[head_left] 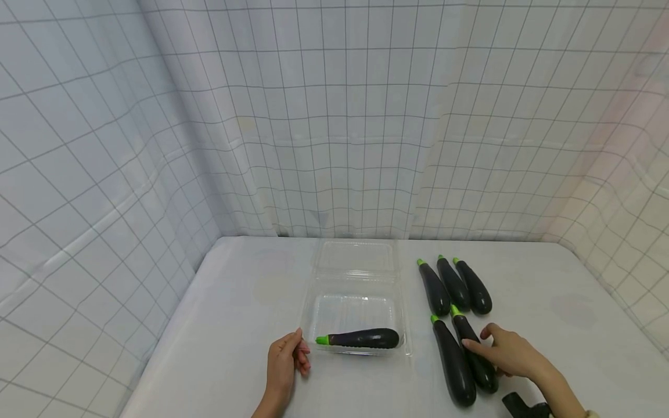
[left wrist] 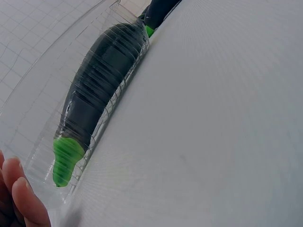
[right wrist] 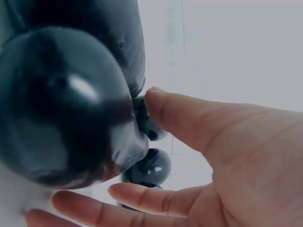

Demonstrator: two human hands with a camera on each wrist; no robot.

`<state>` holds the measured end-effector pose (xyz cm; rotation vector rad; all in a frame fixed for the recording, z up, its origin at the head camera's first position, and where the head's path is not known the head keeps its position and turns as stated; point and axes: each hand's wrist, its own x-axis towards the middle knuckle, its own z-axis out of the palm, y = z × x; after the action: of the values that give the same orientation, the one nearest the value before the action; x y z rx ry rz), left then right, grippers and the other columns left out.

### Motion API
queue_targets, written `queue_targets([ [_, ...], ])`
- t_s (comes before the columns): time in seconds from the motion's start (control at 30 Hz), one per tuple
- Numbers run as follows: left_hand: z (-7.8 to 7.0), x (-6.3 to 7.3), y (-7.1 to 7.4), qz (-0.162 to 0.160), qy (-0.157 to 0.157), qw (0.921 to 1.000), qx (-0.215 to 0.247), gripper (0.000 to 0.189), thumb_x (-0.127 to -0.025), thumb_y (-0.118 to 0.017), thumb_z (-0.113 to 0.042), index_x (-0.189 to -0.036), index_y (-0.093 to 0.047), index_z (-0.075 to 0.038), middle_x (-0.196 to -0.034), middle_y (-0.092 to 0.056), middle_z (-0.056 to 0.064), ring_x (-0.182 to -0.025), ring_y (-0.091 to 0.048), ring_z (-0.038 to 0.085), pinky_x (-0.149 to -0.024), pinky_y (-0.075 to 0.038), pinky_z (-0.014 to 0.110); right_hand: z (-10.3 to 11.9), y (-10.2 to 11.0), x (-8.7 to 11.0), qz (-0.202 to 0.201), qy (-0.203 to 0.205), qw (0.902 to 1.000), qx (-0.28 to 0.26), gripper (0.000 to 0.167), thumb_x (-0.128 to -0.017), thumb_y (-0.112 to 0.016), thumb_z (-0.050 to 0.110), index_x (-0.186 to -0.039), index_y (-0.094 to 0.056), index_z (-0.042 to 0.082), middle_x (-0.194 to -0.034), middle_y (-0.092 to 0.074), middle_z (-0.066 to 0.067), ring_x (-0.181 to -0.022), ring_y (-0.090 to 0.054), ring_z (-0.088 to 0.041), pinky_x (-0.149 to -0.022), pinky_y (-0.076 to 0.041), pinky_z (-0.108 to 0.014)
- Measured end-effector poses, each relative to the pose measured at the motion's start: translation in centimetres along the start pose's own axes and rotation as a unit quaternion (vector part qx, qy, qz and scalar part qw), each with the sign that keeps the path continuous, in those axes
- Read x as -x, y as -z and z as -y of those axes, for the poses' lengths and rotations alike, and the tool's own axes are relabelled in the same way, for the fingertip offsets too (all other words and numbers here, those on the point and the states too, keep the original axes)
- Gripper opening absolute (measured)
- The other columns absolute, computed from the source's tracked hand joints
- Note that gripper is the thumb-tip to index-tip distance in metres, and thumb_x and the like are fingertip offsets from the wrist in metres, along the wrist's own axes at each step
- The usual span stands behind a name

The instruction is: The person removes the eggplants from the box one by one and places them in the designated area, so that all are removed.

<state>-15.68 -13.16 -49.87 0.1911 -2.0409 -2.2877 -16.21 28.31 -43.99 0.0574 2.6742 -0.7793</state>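
One eggplant (head_left: 366,338) with a green stem lies along the near side of an open clear plastic container (head_left: 317,313). My left hand (head_left: 284,363) is at the container's near left corner, fingers loosely bent, fingertips (left wrist: 27,201) right by its end wall. On the right, my right hand (head_left: 509,351) reaches over an eggplant (head_left: 478,366); thumb and fingers are spread around its rounded end, seen large in the right wrist view. Beside it lies another eggplant (head_left: 453,366), stem pointing away from me.
Several more eggplants (head_left: 434,290) lie in a row farther back on the white table (head_left: 251,290). The container's lid (head_left: 356,258) is folded back, away from me. A black object (head_left: 517,405) is below my right wrist. Gridded white curtains (head_left: 334,145) hang around the table.
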Motion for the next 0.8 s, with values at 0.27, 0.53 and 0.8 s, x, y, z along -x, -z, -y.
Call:
queue_targets([
  [0.27,0.0,0.0,0.0,-0.001,0.004,1.0000,-0.001,0.049,-0.102,-0.044,-0.018,-0.070,-0.051,0.019,-0.047,-0.048,0.004,-0.037,-0.049,0.012,-0.036,-0.046,0.026,0.1,0.3,-0.3,-0.035,0.017,0.9990,0.023,0.070,-0.089,-0.055,0.055,-0.115,-0.050,-0.009,-0.079,-0.061,-0.006,-0.064,-0.058,-0.019,-0.056,-0.048,-0.037],
  [0.53,0.0,0.0,0.0,-0.002,0.005,1.0000,-0.003,0.048,-0.102,-0.044,-0.018,-0.068,-0.052,0.015,-0.048,-0.047,0.004,-0.038,-0.050,0.012,-0.036,-0.046,0.026,0.5,0.7,-0.2,-0.111,0.055,0.9915,0.040,0.068,-0.089,-0.055,0.057,-0.116,-0.055,-0.006,-0.097,-0.064,-0.013,-0.081,-0.062,-0.027,-0.061,-0.050,-0.041],
  [0.8,0.0,0.0,0.0,-0.004,-0.001,1.0000,-0.003,0.045,-0.101,-0.045,-0.018,-0.066,-0.054,0.010,-0.047,-0.047,0.003,-0.037,-0.050,0.012,-0.036,-0.046,0.026,2.0,0.7,-0.1,-0.183,0.117,0.9758,0.025,0.055,-0.092,-0.056,0.049,-0.112,-0.059,-0.002,-0.102,-0.064,-0.014,-0.090,-0.062,-0.031,-0.068,-0.051,-0.047],
])
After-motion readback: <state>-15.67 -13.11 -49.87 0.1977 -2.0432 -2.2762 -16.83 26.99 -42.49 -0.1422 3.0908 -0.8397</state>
